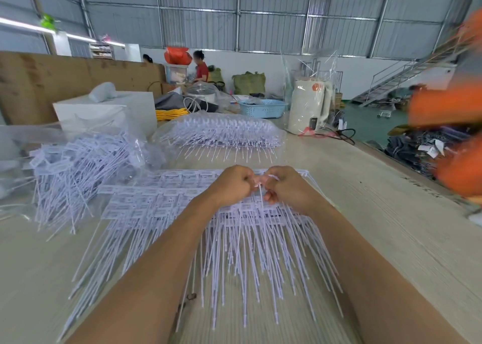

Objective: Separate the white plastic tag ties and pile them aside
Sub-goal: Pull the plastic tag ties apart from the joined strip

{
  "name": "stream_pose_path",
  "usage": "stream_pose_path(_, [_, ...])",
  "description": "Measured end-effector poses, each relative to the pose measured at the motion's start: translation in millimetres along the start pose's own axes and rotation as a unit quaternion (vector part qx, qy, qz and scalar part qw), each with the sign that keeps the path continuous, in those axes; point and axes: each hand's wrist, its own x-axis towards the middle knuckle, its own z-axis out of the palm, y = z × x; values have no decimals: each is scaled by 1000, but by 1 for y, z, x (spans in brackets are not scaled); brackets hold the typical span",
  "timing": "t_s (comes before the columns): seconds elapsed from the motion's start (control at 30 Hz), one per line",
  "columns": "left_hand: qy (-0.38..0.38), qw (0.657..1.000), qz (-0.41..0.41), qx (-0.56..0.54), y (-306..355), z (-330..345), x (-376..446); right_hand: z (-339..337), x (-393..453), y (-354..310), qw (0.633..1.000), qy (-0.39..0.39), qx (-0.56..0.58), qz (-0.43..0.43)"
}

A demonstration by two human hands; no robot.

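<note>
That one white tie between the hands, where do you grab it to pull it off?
Probably at the flat tag head, from above: the white tie joins the sheet of ties there, and its thin tail would just bend. Both the left hand and right hand pinch there.

the orange shape (453, 103) at the right edge is blurred and cut off, so it cannot be identified. both forearms run out of the near edge. the curled fingers (271, 196) hide where the pinched tie (261, 200) joins its strip.
</note>
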Motion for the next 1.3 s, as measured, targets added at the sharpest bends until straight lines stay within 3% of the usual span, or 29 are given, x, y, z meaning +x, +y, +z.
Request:
stream_pose_path(0.13, [42,998,-29,-44,0,2,2,2,2,0,1000,22,8,-13])
stream_pose_path(0.27, [69,988,-67,-120,3,2,5,2,5,-1,994,68,-61,-63])
stream_pose_path(0.43, [88,978,-112,-155,3,0,11,7,-1,-8,924,148,-215,-278])
stream_pose_path(0.53, [131,967,-161,-149,-4,-3,13,-2,-5,-29,882,264,-157,-357])
stream_pose_path(0.57, [151,963,-159,-154,-6,-4,14,-8,-5,-36,894,286,-75,-336])
stream_pose_path(0.63, [164,965,-136,-152,-10,-2,15,-17,-6,-40,935,244,88,-241])
stream_pose_path(0.73, [135,974,-96,-155,-8,2,15,-20,-7,-34,972,127,159,-114])
stream_pose_path(0.9, [80,985,-51,-145,-5,-1,11,-16,-5,-34,957,-26,288,-5])
stream_pose_path(0.97, [58,990,-43,-125,-4,-1,10,-9,-4,-31,964,-29,264,6])
stream_pose_path(1.03, [38,996,-30,-82,-1,-1,7,-5,-1,-26,992,40,115,-25])
stream_pose_path(1.1, [34,998,-3,-44,2,0,5,0,-1,-24,997,68,20,-42])
stream_pose_path(1.23, [30,996,35,-81,4,-1,2,11,-3,-15,991,18,130,17])
stream_pose_path(1.3, [18,995,31,-89,3,-3,0,10,-3,-12,992,17,128,10])
